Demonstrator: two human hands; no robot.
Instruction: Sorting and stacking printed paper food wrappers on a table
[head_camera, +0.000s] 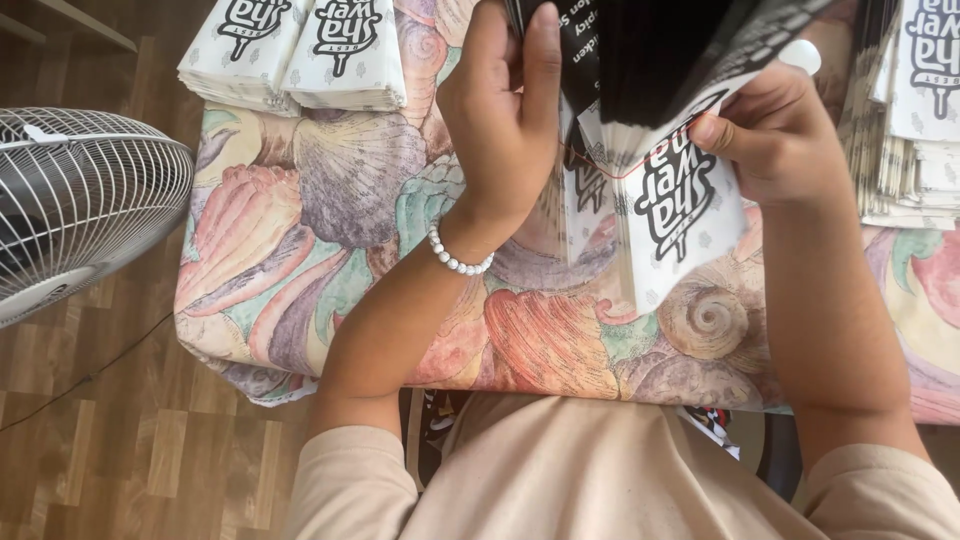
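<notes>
The left hand (505, 110), a white bead bracelet (459, 260) at its wrist, is closed around the dark upper end of a thick bundle of white-and-black printed paper sleeves (670, 200). The right hand (775, 140) pinches the bundle's other side, held above the seashell-patterned tabletop (330, 230). More stacked white sleeves (295, 50) sit at the far edge; a white wire-grille fan (75, 205) stands left.
</notes>
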